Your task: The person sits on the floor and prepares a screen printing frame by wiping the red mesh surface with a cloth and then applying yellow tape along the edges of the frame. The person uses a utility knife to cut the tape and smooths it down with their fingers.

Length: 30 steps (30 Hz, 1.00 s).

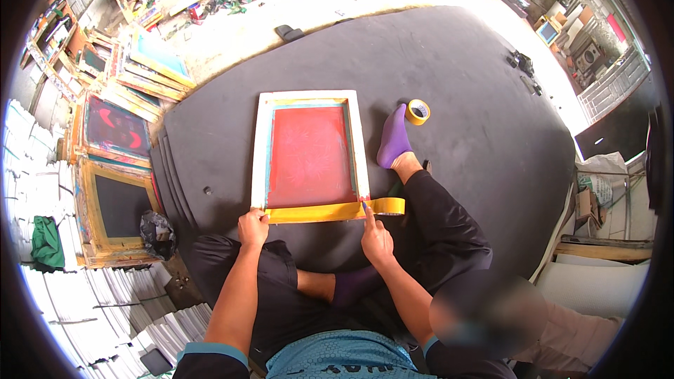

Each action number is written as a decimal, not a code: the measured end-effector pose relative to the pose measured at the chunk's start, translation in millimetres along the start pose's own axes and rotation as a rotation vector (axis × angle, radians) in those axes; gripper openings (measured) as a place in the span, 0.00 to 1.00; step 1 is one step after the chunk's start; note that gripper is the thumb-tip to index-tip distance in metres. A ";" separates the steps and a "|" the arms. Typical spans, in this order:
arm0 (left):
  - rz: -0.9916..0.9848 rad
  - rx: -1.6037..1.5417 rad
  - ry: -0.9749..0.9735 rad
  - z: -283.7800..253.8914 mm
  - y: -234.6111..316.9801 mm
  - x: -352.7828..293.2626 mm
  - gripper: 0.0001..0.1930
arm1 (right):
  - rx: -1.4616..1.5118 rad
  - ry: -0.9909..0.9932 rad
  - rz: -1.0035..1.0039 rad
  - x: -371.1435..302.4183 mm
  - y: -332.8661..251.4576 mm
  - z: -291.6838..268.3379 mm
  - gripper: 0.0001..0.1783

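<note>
Yellow glossy tape strip (312, 212) runs left-right along the near bar of one white-edged, red-meshed rectangular frame (309, 154). Left hand (253, 229), nearly closed, pinches the strip's left end; right hand (377, 241), fingers curled, meets its right part, grip unclear. Two round yellow tape rolls: one at the strip's right end (392, 205), another near a purple-socked foot (394, 139).

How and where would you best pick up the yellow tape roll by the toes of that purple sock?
I'd probably come from the right and pinch the right side of the yellow tape roll, thumb in the hole and fingers on the outer wall. It seems to lie flat with its hole facing up, and the purple sock crowds its left side.
</note>
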<state>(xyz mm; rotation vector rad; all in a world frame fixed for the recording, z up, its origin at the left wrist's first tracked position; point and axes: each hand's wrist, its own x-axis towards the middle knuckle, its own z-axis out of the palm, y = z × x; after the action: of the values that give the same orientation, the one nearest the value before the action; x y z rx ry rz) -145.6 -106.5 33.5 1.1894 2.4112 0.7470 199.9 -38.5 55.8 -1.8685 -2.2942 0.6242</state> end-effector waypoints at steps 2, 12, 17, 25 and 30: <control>0.007 0.004 0.007 0.8 -0.9 0.1 0.07 | -0.030 -0.005 -0.005 -0.1 -1.0 1.5 0.37; -0.005 0.017 0.008 1.3 -0.7 1.0 0.07 | -0.113 0.020 -0.025 -4.3 -8.3 3.8 0.40; -0.015 0.027 -0.002 1.3 2.1 2.0 0.07 | -0.121 0.019 -0.019 -12.8 -3.6 8.2 0.40; 0.026 0.051 0.007 2.7 -0.3 3.5 0.07 | -0.133 0.007 -0.018 -30.8 -1.6 5.7 0.39; 0.028 0.054 -0.002 1.8 1.1 4.3 0.08 | -0.116 0.004 -0.018 -33.2 3.3 5.3 0.37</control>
<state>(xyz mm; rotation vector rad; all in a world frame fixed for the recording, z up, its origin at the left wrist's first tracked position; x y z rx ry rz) -146.5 -101.9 32.3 1.2465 2.4318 0.6923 208.8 -71.1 55.1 -1.8942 -2.3900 0.4949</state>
